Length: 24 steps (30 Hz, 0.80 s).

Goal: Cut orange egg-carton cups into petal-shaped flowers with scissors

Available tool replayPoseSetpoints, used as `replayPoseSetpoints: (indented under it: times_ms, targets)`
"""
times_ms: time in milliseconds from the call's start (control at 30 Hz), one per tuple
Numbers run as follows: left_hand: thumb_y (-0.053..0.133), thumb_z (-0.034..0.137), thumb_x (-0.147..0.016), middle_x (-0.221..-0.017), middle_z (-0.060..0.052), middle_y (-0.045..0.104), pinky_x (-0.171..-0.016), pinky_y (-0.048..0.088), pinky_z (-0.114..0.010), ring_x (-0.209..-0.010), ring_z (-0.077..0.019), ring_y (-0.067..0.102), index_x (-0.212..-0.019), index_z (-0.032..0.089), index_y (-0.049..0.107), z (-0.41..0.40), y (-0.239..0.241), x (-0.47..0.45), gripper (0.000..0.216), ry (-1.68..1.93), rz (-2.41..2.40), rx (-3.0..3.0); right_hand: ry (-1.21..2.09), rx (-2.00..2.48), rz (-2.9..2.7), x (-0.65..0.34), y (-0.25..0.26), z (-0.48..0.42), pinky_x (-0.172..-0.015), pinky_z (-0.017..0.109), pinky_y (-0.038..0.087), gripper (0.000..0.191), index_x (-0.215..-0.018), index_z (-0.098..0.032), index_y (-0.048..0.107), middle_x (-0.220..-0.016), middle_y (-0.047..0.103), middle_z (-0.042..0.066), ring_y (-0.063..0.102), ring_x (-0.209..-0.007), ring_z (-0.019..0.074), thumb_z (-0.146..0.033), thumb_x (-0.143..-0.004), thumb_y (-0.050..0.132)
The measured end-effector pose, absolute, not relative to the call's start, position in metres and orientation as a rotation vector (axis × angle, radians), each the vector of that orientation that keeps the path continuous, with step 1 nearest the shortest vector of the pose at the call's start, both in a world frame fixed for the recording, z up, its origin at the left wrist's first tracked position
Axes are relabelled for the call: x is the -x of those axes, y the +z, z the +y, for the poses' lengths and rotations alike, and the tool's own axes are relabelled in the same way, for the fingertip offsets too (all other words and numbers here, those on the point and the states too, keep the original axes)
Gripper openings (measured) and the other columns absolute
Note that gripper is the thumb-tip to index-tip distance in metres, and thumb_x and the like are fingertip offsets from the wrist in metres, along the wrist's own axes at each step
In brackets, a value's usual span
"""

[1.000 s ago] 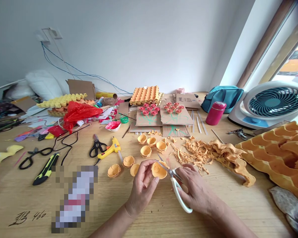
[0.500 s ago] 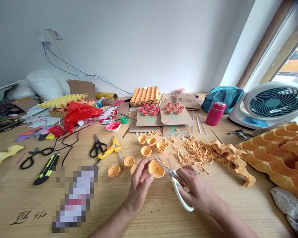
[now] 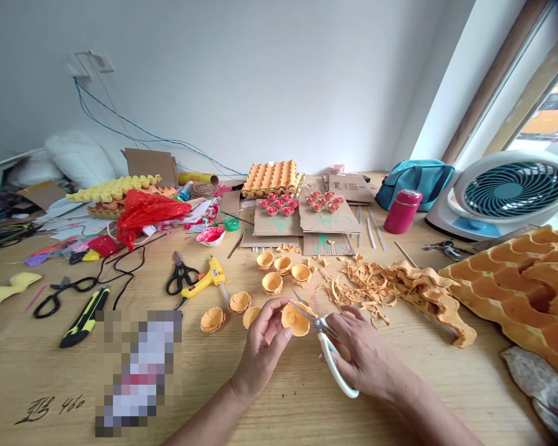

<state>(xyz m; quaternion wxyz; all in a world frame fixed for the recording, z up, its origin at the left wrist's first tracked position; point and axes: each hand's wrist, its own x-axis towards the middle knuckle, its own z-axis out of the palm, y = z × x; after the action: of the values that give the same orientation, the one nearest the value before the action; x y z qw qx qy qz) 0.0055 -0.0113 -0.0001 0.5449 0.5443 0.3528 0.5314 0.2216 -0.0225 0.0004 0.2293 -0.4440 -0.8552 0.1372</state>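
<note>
My left hand (image 3: 263,349) pinches an orange egg-carton cup (image 3: 296,319) by its left rim, with the hollow facing me. In my right hand (image 3: 360,349) are white-handled scissors (image 3: 335,368); their blades are parted and lie at the cup's upper right edge. Whether the blades are cutting the pulp I cannot tell. Just beyond my hands stand several trimmed cups (image 3: 272,283). To the left, another cup (image 3: 212,319) has a petal-like layered rim, and one cup (image 3: 251,317) is partly hidden behind my left fingers.
Orange scraps (image 3: 360,282) and a large egg tray (image 3: 511,279) lie to the right. A yellow glue gun (image 3: 204,279), black scissors (image 3: 181,274) and a utility knife (image 3: 84,319) lie left. Cardboard sheets with red flowers (image 3: 325,202) lie behind, near a pink bottle (image 3: 403,212) and fan (image 3: 514,192).
The cup in my left hand has turned slightly and shifted a little to the right. The scissors stay at its edge, moved only slightly. The whole view has shifted a little.
</note>
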Motion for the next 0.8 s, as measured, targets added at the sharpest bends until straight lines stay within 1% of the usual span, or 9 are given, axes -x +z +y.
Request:
replayPoseSetpoints:
  times_ms: [133, 233, 367, 467, 567, 667, 800]
  targets:
    - [0.068, 0.032, -0.085, -0.12, -0.008, 0.064, -0.098, 0.047, -0.034, -0.114, -0.0238, 0.058, -0.119, 0.022, 0.06, -0.0093, -0.0051, -0.0045, 0.037, 1.318, 0.817, -1.257, 0.396, 1.216, -2.365, -0.223, -0.001, -0.0215, -0.096, 0.045, 0.038, 0.02, -0.081, -0.023, 0.04, -0.073, 0.051, -0.003, 0.05, -0.068, 0.017, -0.032, -0.097, 0.049]
    - [0.067, 0.032, -0.086, -0.115, -0.007, 0.065, -0.092, 0.048, -0.032, -0.107, -0.0221, 0.059, -0.117, 0.022, 0.06, -0.0073, -0.0081, -0.0043, 0.034, 1.339, 0.777, -1.212, 0.418, 1.184, -2.364, -0.2242, -0.0011, -0.0214, -0.091, 0.042, 0.04, 0.023, -0.078, -0.024, 0.036, -0.071, 0.049, -0.003, 0.046, -0.066, 0.0166, -0.031, -0.097, 0.048]
    - [0.066, 0.034, -0.086, -0.113, -0.007, 0.066, -0.086, 0.048, -0.031, -0.102, -0.0211, 0.06, -0.116, 0.021, 0.061, -0.0048, -0.0093, -0.004, 0.033, 1.344, 0.75, -1.145, 0.447, 1.172, -2.345, -0.2247, 0.0002, -0.0226, -0.079, 0.036, 0.043, 0.027, -0.076, -0.024, 0.035, -0.071, 0.051, -0.002, 0.048, -0.069, 0.0182, -0.032, -0.098, 0.048]
    - [0.065, 0.035, -0.087, -0.109, -0.005, 0.067, -0.082, 0.048, -0.03, -0.097, -0.0196, 0.061, -0.114, 0.021, 0.063, -0.0035, -0.008, -0.0042, 0.031, 1.354, 0.751, -1.075, 0.443, 1.162, -2.331, -0.2239, 0.0012, -0.0231, -0.074, 0.035, 0.044, 0.025, -0.076, -0.024, 0.037, -0.071, 0.053, 0.0, 0.05, -0.07, 0.019, -0.03, -0.098, 0.048]
    - [0.064, 0.035, -0.087, -0.108, -0.004, 0.067, -0.078, 0.048, -0.029, -0.094, -0.0189, 0.061, -0.112, 0.023, 0.064, -0.0033, -0.0067, -0.0049, 0.028, 1.358, 0.739, -1.036, 0.409, 1.162, -2.32, -0.223, 0.0008, -0.0227, -0.077, 0.036, 0.045, 0.022, -0.077, -0.024, 0.04, -0.072, 0.056, 0.001, 0.052, -0.072, 0.0197, -0.027, -0.097, 0.049]
    - [0.062, 0.034, -0.088, -0.108, -0.003, 0.067, -0.075, 0.047, -0.027, -0.092, -0.0179, 0.059, -0.111, 0.024, 0.063, -0.004, -0.007, -0.0052, 0.025, 1.343, 0.744, -1.072, 0.355, 1.192, -2.325, -0.2223, -0.0007, -0.022, -0.083, 0.04, 0.044, 0.019, -0.079, -0.023, 0.042, -0.071, 0.056, 0.0, 0.053, -0.071, 0.0197, -0.027, -0.095, 0.051]
    - [0.064, 0.036, -0.086, -0.103, -0.005, 0.066, -0.077, 0.047, -0.028, -0.091, -0.0187, 0.058, -0.107, 0.021, 0.064, -0.0046, -0.0091, -0.0049, 0.026, 1.294, 0.76, -1.137, 0.311, 1.221, -2.336, -0.2216, -0.0016, -0.0216, -0.089, 0.043, 0.041, 0.015, -0.084, -0.023, 0.046, -0.073, 0.056, -0.001, 0.052, -0.067, 0.0184, -0.031, -0.094, 0.053]
